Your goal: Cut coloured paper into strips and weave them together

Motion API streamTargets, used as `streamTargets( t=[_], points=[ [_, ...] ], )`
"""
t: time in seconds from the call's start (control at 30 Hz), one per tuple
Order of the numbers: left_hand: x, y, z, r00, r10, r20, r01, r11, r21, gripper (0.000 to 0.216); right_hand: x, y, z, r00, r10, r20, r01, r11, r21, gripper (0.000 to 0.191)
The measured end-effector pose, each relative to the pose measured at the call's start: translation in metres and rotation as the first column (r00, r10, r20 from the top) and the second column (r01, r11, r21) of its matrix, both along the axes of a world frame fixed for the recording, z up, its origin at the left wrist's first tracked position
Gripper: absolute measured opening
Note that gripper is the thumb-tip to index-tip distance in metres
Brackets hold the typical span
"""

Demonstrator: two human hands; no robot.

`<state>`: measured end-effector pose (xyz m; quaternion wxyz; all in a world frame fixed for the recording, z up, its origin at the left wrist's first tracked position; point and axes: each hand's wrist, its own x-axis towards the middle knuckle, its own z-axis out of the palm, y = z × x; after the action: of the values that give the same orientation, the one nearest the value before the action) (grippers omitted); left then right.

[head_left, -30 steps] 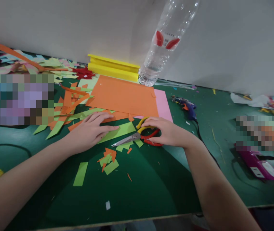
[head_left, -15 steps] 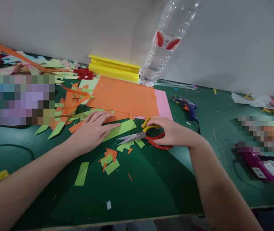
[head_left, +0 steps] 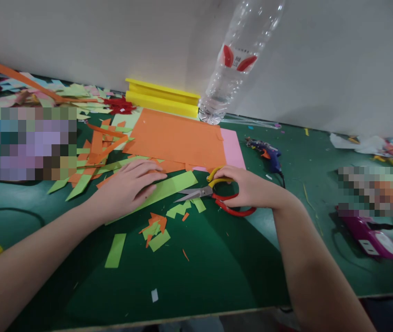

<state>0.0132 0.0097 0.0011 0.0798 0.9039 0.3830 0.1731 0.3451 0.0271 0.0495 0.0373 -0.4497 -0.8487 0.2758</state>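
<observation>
My left hand point(head_left: 127, 188) lies flat with its fingers stretched over a long light-green paper strip point(head_left: 168, 186) on the green table point(head_left: 217, 263). My right hand point(head_left: 248, 186) grips the red and yellow handles of a pair of scissors point(head_left: 213, 193). The scissors' blades point left towards the end of the green strip and look slightly apart. Small green and orange paper scraps point(head_left: 156, 228) lie just in front of both hands.
An orange sheet point(head_left: 178, 138) over a pink sheet point(head_left: 234, 147) lies behind my hands. A clear plastic bottle point(head_left: 234, 64) and yellow folded paper point(head_left: 161, 97) stand by the wall. A blue glue gun point(head_left: 267, 154) and a purple device point(head_left: 372, 240) are to the right. Paper offcuts point(head_left: 92, 152) pile up on the left.
My right hand has drawn the scissors to the right and lifted their handles. My left hand has shifted slightly left on the green strip, which now shows more of its length.
</observation>
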Motion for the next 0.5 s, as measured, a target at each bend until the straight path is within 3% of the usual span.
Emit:
streamTargets(
  t=[0.17, 0.5],
  points=[
    [-0.007, 0.001, -0.004, 0.989, -0.085, -0.118, 0.085, 0.996, -0.001, 0.037, 0.001, 0.001, 0.001, 1.000, 0.003, -0.005, -0.003, 1.000, -0.027, 0.045],
    [0.002, 0.001, -0.011, 0.985, 0.048, -0.167, -0.050, 0.999, -0.011, 0.043, 0.004, 0.002, -0.002, 1.000, -0.008, 0.009, 0.008, 1.000, -0.008, 0.047]
  ],
)
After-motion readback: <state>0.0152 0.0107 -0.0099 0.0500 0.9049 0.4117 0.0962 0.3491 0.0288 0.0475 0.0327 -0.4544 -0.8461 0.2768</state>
